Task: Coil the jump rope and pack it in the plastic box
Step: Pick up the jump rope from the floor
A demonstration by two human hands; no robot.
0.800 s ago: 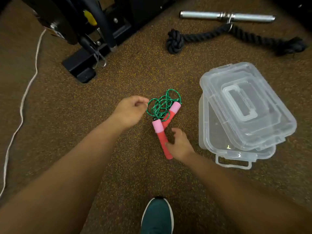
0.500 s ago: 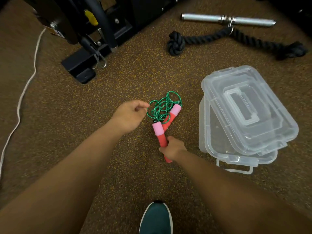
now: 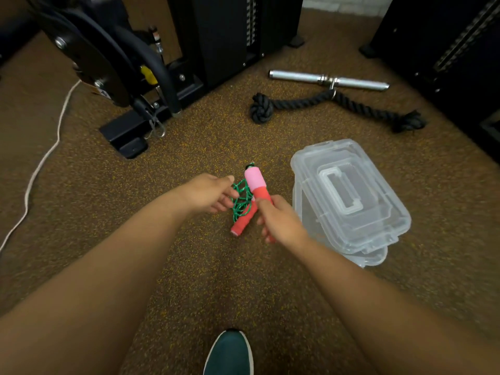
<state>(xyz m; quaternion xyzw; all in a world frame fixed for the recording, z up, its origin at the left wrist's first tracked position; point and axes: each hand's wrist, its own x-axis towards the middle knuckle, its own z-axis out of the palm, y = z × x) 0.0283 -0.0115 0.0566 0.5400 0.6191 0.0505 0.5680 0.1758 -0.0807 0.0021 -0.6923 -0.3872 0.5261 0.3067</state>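
The jump rope has a green cord (image 3: 240, 200) bunched in a loose tangle and two red handles with pink ends. My right hand (image 3: 280, 221) is closed around one handle (image 3: 257, 184), lifted with its pink end pointing away from me. The other handle (image 3: 243, 221) hangs or lies below the cord, near the floor. My left hand (image 3: 209, 193) reaches into the cord from the left, fingers spread and touching the strands. The clear plastic box (image 3: 303, 212) stands on the floor just right of my right hand, with its lid (image 3: 349, 190) resting askew on top.
A black knotted rope (image 3: 332, 106) and a metal bar (image 3: 328, 79) lie on the speckled floor beyond the box. Black gym machines (image 3: 130, 77) stand at the back left and right. A white cable (image 3: 43, 161) runs along the left. My green shoe (image 3: 230, 353) is at the bottom.
My right hand has closed on one handle and lifted it off the floor, tipping it up. The cord bundle has been pulled up with it. The view has tilted upward.
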